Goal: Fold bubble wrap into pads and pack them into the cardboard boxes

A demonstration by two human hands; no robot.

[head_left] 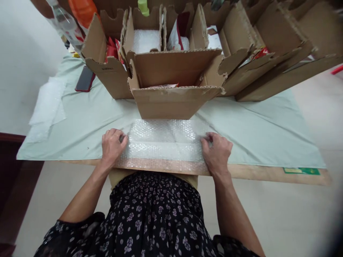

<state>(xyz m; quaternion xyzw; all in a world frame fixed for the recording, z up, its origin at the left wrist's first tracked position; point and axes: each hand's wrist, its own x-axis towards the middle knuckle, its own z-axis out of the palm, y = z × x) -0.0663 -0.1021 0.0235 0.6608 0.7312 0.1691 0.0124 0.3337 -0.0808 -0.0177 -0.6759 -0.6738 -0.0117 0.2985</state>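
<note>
A sheet of clear bubble wrap lies flat on the pale green cloth, its near edge reaching over the bare wooden strip of the table. My left hand is closed at the sheet's left edge, thumb and fingers pinched on it. At the opposite edge, my right hand pinches the wrap in the same way. Directly beyond the sheet stands an open cardboard box with something red and white low inside it.
Several open cardboard bins line the back, holding packets and bubble wrap. On the left are a phone, folded bubble wrap and a clear bottle. A green card lies at the front right edge.
</note>
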